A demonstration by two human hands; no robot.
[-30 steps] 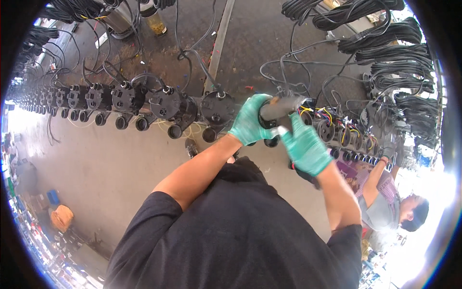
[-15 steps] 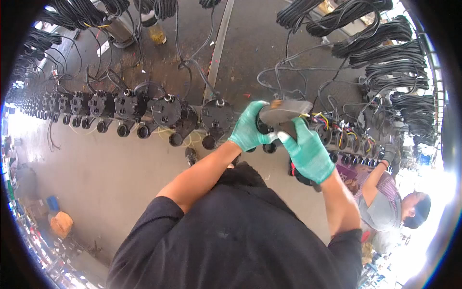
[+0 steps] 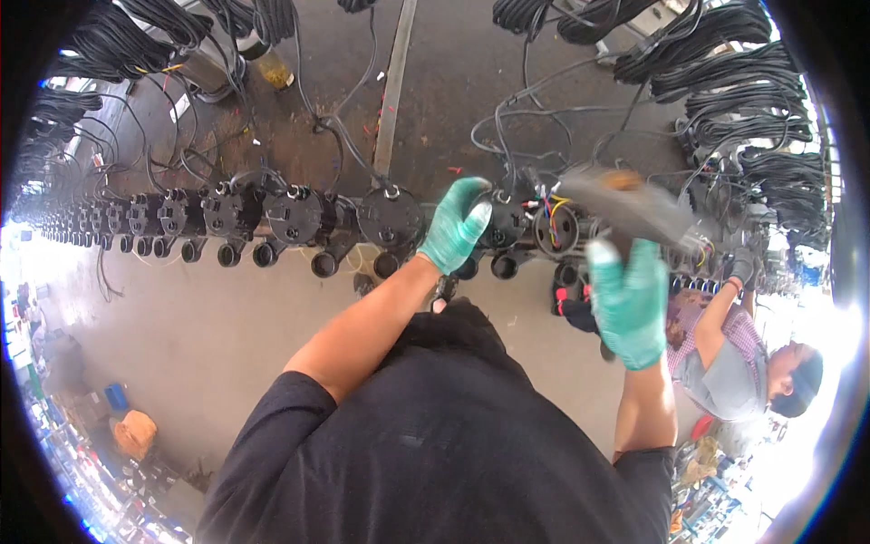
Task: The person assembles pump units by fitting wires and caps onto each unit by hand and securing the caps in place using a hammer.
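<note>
In green-and-white gloves, my two hands are over a row of black round housings. My left hand (image 3: 453, 228) is open, thumb and fingers apart, at the left side of one black housing (image 3: 500, 234); whether it touches it I cannot tell. My right hand (image 3: 630, 304) is closed round the dark handle of a mallet-like tool (image 3: 639, 208). Its long grey head, with a brown patch on top, is smeared by motion and raised over the row. Between my hands an uncovered housing (image 3: 555, 228) shows red, blue and yellow wires.
Bundled black cables (image 3: 725, 82) hang at the far side, their leads running to the housings. A metal strip (image 3: 395, 91) crosses the dark tabletop (image 3: 435, 100). To the right, another person (image 3: 725, 363) reaches to the row. An orange-brown item (image 3: 134, 433) lies lower left.
The grey-headed tool has moved right in my right hand, away from the housing by my left hand. My hands are farther apart, and the wired housing between them has come into view.
</note>
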